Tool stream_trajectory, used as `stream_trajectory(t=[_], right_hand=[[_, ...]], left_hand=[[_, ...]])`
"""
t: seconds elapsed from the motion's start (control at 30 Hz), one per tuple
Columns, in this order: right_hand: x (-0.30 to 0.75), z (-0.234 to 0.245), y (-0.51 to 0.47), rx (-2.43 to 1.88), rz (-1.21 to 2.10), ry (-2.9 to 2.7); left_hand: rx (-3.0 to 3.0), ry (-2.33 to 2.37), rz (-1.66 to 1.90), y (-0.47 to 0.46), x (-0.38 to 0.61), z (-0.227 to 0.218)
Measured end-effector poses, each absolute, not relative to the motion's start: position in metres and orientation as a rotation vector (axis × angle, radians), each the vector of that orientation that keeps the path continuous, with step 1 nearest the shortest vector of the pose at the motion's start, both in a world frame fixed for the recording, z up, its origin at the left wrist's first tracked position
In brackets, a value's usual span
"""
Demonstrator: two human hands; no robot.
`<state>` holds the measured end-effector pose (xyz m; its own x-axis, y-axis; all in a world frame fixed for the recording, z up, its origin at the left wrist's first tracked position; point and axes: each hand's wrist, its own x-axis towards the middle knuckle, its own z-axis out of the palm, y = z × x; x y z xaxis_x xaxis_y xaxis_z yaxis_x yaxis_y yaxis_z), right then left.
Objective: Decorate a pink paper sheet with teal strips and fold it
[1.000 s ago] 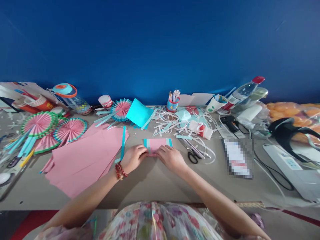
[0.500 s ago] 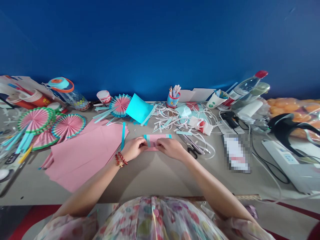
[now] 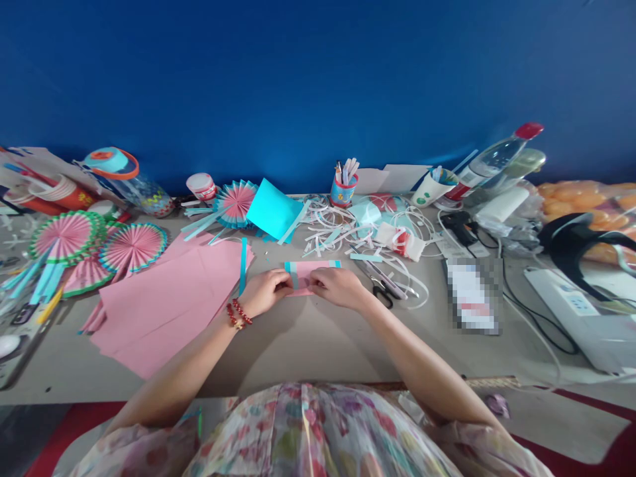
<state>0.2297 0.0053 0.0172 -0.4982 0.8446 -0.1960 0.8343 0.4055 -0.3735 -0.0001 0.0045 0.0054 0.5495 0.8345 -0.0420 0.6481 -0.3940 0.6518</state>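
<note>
Between my hands a small pink paper piece with blue and pale stripes (image 3: pixel 311 267) lies on the table. My left hand (image 3: pixel 268 290) grips its left near edge, fingers curled together; a red bead bracelet is on that wrist. At the right near edge, my right hand (image 3: pixel 338 286) pinches the same paper with bent fingers. Part of the paper is hidden under both hands. Just left of my left hand, a blue paper strip (image 3: pixel 243 265) rests against large pink paper sheets (image 3: pixel 173 298). Scissors (image 3: pixel 381 295) lie beyond my right hand.
Pleated pink paper fans (image 3: pixel 133 248) lie at the left. A bright blue sheet (image 3: pixel 275 211) and tangled white paper strips (image 3: pixel 322 228) are at the back. A pen cup (image 3: pixel 343 190) stands by the wall. Right are a bottle (image 3: pixel 489 165), a glue gun (image 3: pixel 460 227) and a power strip (image 3: pixel 571 301).
The view has shifted slightly. Both hands stay at the striped pink paper, with almost no change in their grip.
</note>
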Motion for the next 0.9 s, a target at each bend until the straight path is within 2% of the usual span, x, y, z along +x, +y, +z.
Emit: stream_trajectory(t=[0.6,0.9], right_hand=[[0.230,0.017,0.008,-1.566,0.727,-2.572],[0.238,0.016,0.011,-1.415,0.822,-2.534]], left_hand=[[2.198,1.197,0.380,0.005,0.000,0.003],[2.200,1.193,0.366,0.004,0.000,0.006]])
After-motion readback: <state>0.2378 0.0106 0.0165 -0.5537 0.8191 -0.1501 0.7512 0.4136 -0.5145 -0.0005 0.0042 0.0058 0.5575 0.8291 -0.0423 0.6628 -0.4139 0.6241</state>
